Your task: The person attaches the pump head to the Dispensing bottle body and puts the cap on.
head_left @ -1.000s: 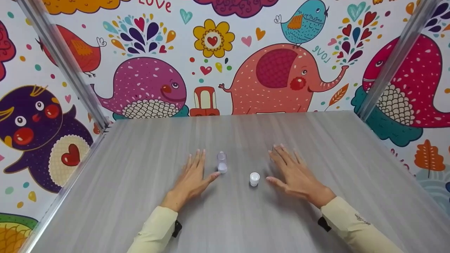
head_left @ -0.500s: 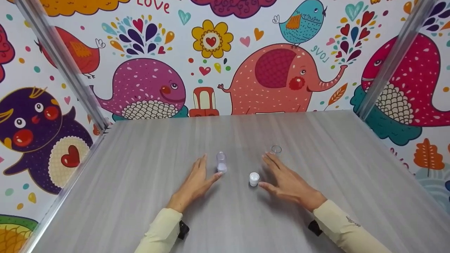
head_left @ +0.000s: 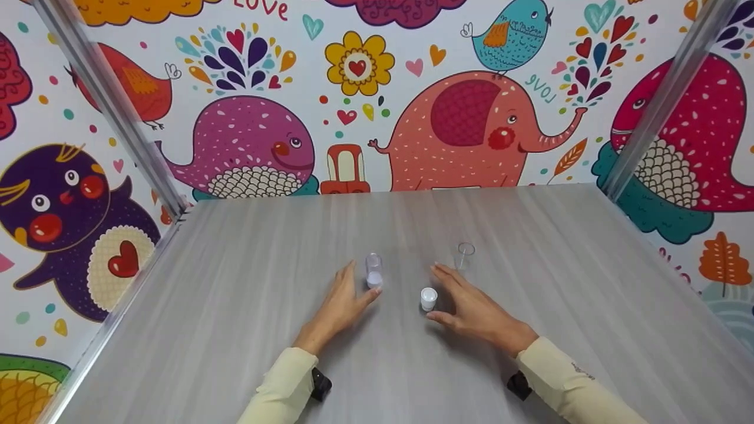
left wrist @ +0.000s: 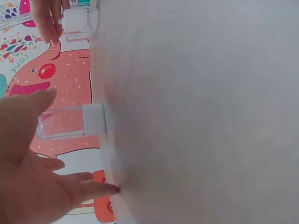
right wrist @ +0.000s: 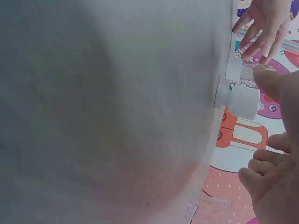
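Observation:
A small clear bottle (head_left: 374,263) stands upside down on its white cap (left wrist: 95,119). My left hand (head_left: 337,307) is beside it on the left, fingers extended and thumb near the cap; the left wrist view shows a gap between thumb and bottle. Right of the bottle stands a small white plastic piece (head_left: 429,298), wide at the top, with a small nub showing in the right wrist view. Around its right side is my right hand (head_left: 480,309), thumb in front and fingers behind, loosely bent. Whether the right thumb touches the piece, I cannot tell.
A clear, thin-rimmed cup (head_left: 465,254) stands behind the right fingers. Grey wood-grain tabletop (head_left: 265,247) lies around and in front of the hands. Metal posts (head_left: 112,112) and cartoon-printed walls (head_left: 353,135) bound the back and sides.
Both hands have moved inward. My right hand has come left and nearer, from over the clear cup to around the white piece, and the cup now shows. The objects appear to stay in place.

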`<action>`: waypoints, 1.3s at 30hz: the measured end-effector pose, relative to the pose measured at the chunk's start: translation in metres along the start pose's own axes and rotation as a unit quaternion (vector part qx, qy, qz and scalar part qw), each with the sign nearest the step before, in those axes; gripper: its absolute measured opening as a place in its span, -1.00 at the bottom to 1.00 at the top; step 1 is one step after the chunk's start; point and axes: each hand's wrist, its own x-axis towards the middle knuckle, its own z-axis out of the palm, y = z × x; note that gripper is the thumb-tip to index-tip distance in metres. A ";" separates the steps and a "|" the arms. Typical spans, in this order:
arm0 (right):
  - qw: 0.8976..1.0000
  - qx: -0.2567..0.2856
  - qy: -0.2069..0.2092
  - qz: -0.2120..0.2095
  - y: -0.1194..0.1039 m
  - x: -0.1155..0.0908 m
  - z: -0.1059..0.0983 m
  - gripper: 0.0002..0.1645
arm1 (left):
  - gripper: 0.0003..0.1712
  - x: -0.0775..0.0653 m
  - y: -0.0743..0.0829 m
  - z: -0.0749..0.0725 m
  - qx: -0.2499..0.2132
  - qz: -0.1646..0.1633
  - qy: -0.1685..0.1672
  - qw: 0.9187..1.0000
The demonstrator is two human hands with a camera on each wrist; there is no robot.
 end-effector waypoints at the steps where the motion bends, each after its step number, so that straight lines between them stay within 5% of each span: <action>1: 1.000 0.000 0.001 -0.006 0.000 0.000 0.000 0.05 | -0.02 0.000 0.000 0.001 -0.003 -0.002 0.000 1.000; 11: 0.996 0.079 0.009 0.034 -0.005 0.006 0.007 -0.08 | 0.02 0.007 0.006 0.007 -0.040 0.028 0.010 0.999; 17: 0.981 0.180 0.016 0.072 -0.009 0.008 0.010 -0.15 | 0.05 0.011 0.011 0.012 -0.069 0.021 0.023 0.997; 29: 0.948 0.281 0.041 0.145 -0.012 0.010 0.013 -0.29 | -0.06 0.019 0.017 0.023 -0.116 0.000 0.079 0.990; 39: 0.938 0.315 0.043 0.139 -0.009 0.013 0.020 -0.35 | -0.22 0.022 0.017 0.026 -0.156 -0.021 0.113 0.981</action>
